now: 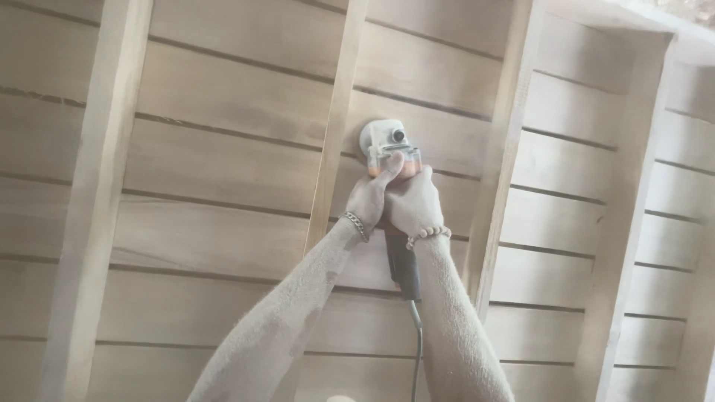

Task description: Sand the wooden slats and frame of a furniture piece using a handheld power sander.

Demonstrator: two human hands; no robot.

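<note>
Dust-coated, both my forearms reach up to a corded angle grinder with a grey head and orange body point(392, 160), pressed against the pale wooden plank ceiling point(223, 164) just beside a slim wooden rafter point(335, 134). My left hand point(370, 195) — chain bracelet at the wrist — clasps the body, and my right hand point(414, 202) — bead bracelet — is clenched around its dark handle, the grey cable point(418, 350) hanging down between my arms.

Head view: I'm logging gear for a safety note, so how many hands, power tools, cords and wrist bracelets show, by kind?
hands: 2, left and right
corded grinder: 1
power cord: 1
bracelets: 2, chain bracelet and bead bracelet
Total: 6
</note>
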